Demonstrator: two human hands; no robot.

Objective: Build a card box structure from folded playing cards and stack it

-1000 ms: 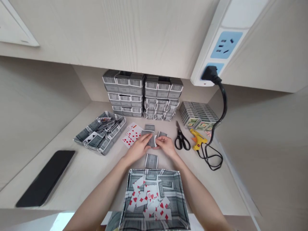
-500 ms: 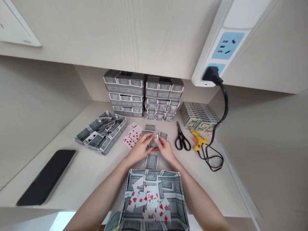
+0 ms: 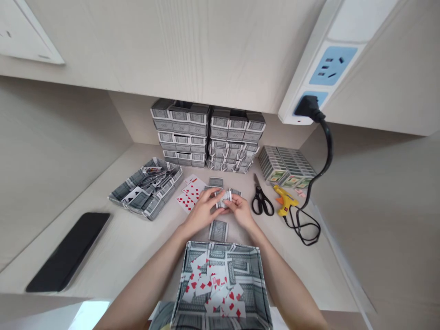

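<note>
A grey-backed playing card (image 3: 223, 200) is held between both hands near the middle of the table. My left hand (image 3: 204, 208) grips its left side, thumb below and fingers above. My right hand (image 3: 241, 210) pinches its right side. Face-down cards lie around the hands: one (image 3: 216, 182) behind them, one (image 3: 218, 231) in front, and one partly covered by my right hand. To the left, red diamond cards (image 3: 190, 192) lie face up, overlapping. Nearest to me stands a box made of cards (image 3: 256, 275), with loose red-suit cards inside.
Card-built boxes (image 3: 182, 126) are stacked at the back. A card tray (image 3: 154, 211) and black phone (image 3: 70, 250) lie left. Scissors (image 3: 261, 201), a yellow glue gun (image 3: 286, 201) with its cord, and card packs (image 3: 287, 165) are on the right. A power strip (image 3: 305, 87) hangs above.
The card between my hands has come up and shows more of its patterned back. My right hand has shifted slightly right, covering more of the card beside it. The view has shifted a little.
</note>
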